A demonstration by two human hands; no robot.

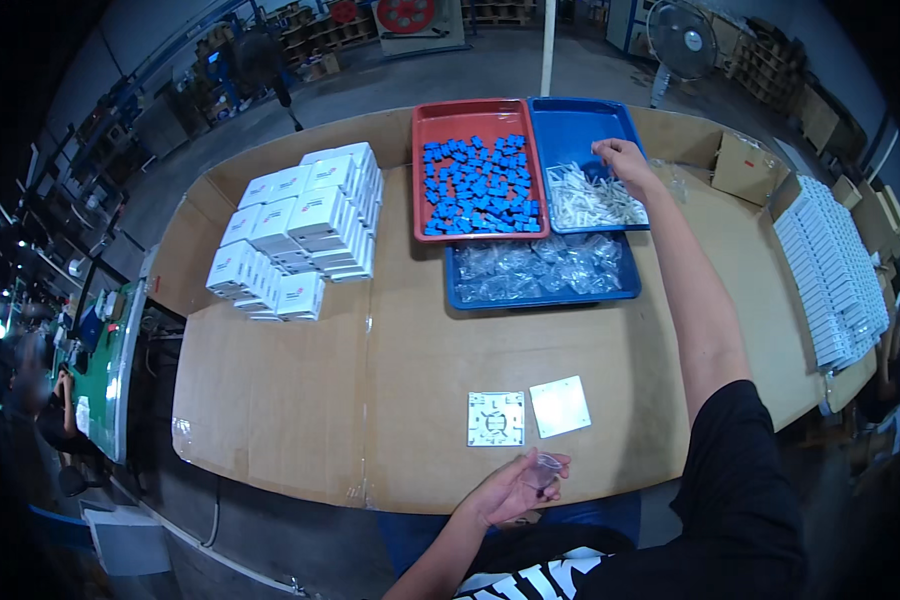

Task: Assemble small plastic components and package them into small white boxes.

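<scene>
My left hand (505, 492), at the table's near edge, is closed round a small clear plastic bag (543, 472). Just beyond it lie two square white plates side by side: an open-faced one with a ring-shaped middle (496, 419) and a plain flat one (561, 407). My right arm reaches far out. Its hand (625, 165) is above the back blue tray (585, 120), fingers pinched together; whatever they hold is too small to make out. Slim white pieces (595, 200) fill the near half of that tray, below the hand.
A red tray (470, 118) of small blue parts adjoins the blue tray. In front, a lower blue tray (545, 300) holds clear plastic bags. White boxes (305, 215) are stacked at left; white plates (832, 270) stand in rows at right. Cardboard walls (685, 137) edge the table.
</scene>
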